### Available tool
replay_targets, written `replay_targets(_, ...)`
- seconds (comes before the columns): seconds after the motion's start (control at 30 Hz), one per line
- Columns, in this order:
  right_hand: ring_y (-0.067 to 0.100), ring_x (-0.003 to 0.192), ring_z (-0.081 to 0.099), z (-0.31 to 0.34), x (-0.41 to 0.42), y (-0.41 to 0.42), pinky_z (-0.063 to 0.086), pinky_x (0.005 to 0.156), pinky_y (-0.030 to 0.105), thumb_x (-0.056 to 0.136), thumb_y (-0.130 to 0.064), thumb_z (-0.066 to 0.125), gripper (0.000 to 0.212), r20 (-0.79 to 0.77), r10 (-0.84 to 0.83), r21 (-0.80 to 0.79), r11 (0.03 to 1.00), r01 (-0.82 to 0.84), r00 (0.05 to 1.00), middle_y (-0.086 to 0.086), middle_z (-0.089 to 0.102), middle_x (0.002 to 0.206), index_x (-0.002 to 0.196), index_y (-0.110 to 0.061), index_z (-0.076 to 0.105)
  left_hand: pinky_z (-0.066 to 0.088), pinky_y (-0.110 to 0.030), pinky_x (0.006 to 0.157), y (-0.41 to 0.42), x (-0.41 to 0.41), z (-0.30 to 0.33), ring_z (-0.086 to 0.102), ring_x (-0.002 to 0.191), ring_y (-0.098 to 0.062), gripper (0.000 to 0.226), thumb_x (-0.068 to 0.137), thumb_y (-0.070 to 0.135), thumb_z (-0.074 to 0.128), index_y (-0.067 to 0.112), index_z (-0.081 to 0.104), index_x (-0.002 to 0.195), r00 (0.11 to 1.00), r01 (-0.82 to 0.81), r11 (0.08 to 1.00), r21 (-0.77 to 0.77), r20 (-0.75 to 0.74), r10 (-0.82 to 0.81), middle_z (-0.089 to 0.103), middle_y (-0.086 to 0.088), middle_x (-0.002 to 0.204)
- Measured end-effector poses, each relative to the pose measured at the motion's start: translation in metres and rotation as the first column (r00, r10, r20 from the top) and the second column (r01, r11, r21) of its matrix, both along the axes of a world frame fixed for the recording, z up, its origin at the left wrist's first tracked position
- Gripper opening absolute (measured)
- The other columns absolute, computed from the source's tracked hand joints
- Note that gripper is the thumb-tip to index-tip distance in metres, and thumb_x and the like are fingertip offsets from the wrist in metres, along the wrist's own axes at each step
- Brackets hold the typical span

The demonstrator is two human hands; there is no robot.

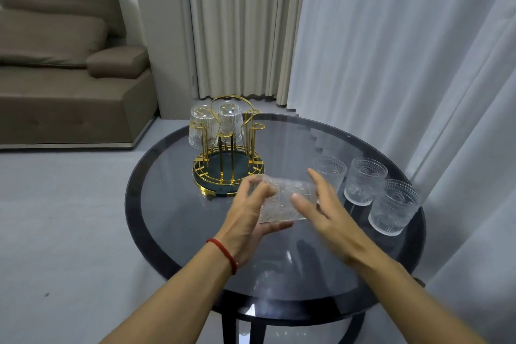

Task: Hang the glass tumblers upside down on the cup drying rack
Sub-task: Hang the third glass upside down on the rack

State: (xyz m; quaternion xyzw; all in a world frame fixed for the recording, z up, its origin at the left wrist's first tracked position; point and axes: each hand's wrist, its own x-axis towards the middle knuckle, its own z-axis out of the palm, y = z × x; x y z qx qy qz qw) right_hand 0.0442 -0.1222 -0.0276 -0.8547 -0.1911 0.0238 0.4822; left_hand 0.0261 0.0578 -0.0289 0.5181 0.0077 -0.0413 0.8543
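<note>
- 2 hands meet over the middle of the round dark glass surface (pixel 167 204), with 1 patterned glass tumbler (pixel 282 201) held between them, lying on its side and blurred.
- Left hand (pixel 248 220) grips the tumbler's left end, its thumb on top and fingers curled underneath; a red string bracelet (pixel 223 253) circles that wrist.
- Right hand (pixel 324 212) is at the tumbler's right end with fingers spread and straight; whether it touches the glass I cannot tell.
- Gold wire cup drying rack (pixel 227 159) with a dark round tray stands toward the far left edge of the surface.
- 2 tumblers hang upside down on its pegs: 1 at the rack's left (pixel 201 127), 1 at its centre (pixel 230 121).
- 3 upright tumblers stand in a row along the right edge: the first (pixel 331 172) just behind the right hand, the next (pixel 364 181) beside it, the last (pixel 393 207) nearest the rim.
- Beyond the surface are a brown sofa (pixel 64 64) at the left and pale curtains (pixel 391 50) at the right.
</note>
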Motion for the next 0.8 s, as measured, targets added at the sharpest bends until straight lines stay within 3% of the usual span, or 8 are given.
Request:
replay_targets(0.07, 0.005, 0.138, 0.053, -0.007, 0.005, -0.001, 0.043, 0.115, 0.046, 0.088, -0.084, 0.041, 0.063, -0.253, 0.056, 0.182, 0.983, -0.01, 0.966, -0.017, 0.057, 0.149, 0.141, -0.053, 0.052, 0.059, -0.054, 0.085, 0.009, 0.003, -0.003, 0.064, 0.114, -0.039, 0.052, 0.075, 0.025, 0.071, 0.014, 0.053, 0.122, 0.998, 0.065, 0.997, -0.03, 0.015, -0.065, 0.055, -0.023, 0.132)
replay_targets(0.17, 0.018, 0.122, 0.068, -0.01, 0.009, 0.003, 0.058, 0.097, 0.047, 0.098, -0.058, 0.057, 0.04, -0.26, 0.058, 0.348, 0.937, 0.038, 0.964, -0.008, 0.073, 0.128, 0.131, -0.037, 0.065, 0.058, -0.052, 0.089, 0.016, 0.011, -0.009, 0.066, 0.11, -0.031, 0.056, 0.074, 0.027, 0.071, 0.016, 0.054, 0.127, 0.99, 0.131, 0.991, -0.03, 0.053, -0.129, 0.061, -0.016, 0.127)
replay_targets(0.27, 0.029, 0.113, 0.073, 0.001, 0.019, 0.005, 0.062, 0.089, 0.042, 0.085, -0.038, 0.075, 0.06, -0.284, -0.04, 0.501, 0.845, 0.184, 0.958, 0.01, 0.073, 0.126, 0.138, -0.017, 0.058, 0.053, -0.047, 0.1, 0.029, 0.022, -0.018, 0.06, 0.118, -0.015, 0.06, 0.081, 0.051, 0.064, 0.028, 0.055, 0.136, 0.992, -0.046, 0.916, 0.398, 0.123, -0.004, 0.06, -0.002, 0.133)
replay_targets(0.33, 0.028, 0.107, 0.075, 0.017, 0.034, 0.007, 0.063, 0.087, 0.04, 0.085, -0.037, 0.078, 0.059, -0.212, -0.207, 0.493, 0.821, 0.287, 0.955, 0.012, 0.067, 0.129, 0.137, -0.021, 0.055, 0.039, -0.045, 0.112, 0.045, 0.031, -0.033, 0.042, 0.132, -0.012, 0.065, 0.084, 0.065, 0.054, 0.032, 0.053, 0.14, 0.954, -0.291, 0.588, 0.754, 0.278, 0.115, 0.051, 0.003, 0.14)
replay_targets(0.4, 0.023, 0.101, 0.076, 0.038, 0.058, 0.009, 0.064, 0.082, 0.036, 0.093, -0.034, 0.074, 0.053, -0.14, -0.335, 0.49, 0.794, 0.359, 0.932, 0.011, 0.063, 0.133, 0.139, -0.018, 0.053, 0.027, -0.047, 0.119, 0.057, 0.042, -0.054, 0.019, 0.147, -0.021, 0.067, 0.087, 0.064, 0.054, 0.032, 0.046, 0.146, 0.924, -0.38, 0.175, 0.908, 0.366, 0.107, 0.035, -0.005, 0.156)
replay_targets(0.5, 0.026, 0.11, 0.072, 0.07, 0.105, 0.011, 0.064, 0.088, 0.043, 0.095, -0.035, 0.072, 0.064, -0.083, -0.404, 0.455, 0.798, 0.396, 0.911, 0.013, 0.058, 0.142, 0.149, -0.012, 0.046, 0.01, -0.054, 0.124, 0.062, 0.051, -0.078, -0.012, 0.154, -0.024, 0.079, 0.091, 0.062, 0.05, 0.038, 0.016, 0.158, 0.963, -0.265, -0.107, 0.958, 0.268, 0.023, -0.003, -0.005, 0.17)
replay_targets(0.7, 0.028, 0.125, 0.063, 0.125, 0.182, 0.046, 0.053, 0.104, 0.052, 0.085, -0.046, 0.073, 0.072, 0.26, -0.316, 0.048, 0.948, 0.314, 0.912, 0.006, 0.058, 0.144, 0.149, -0.024, 0.049, 0.002, -0.057, 0.123, 0.061, 0.057, -0.096, -0.029, 0.149, -0.023, 0.074, 0.097, 0.061, 0.024, 0.037, -0.014, 0.157, 0.968, -0.244, -0.193, 0.95, 0.251, 0.009, -0.021, -0.003, 0.167)
replay_targets(0.8, 0.03, 0.136, 0.055, 0.141, 0.21, 0.066, 0.048, 0.11, 0.051, 0.087, -0.042, 0.075, 0.076, 0.263, -0.216, -0.065, 0.968, 0.241, 0.94, 0.008, 0.052, 0.152, 0.153, -0.021, 0.046, 0.002, -0.057, 0.123, 0.061, 0.057, -0.097, -0.03, 0.148, -0.024, 0.073, 0.098, 0.06, 0.021, 0.037, -0.018, 0.155, 0.972, -0.231, -0.214, 0.949, 0.237, 0.004, -0.024, -0.002, 0.165)
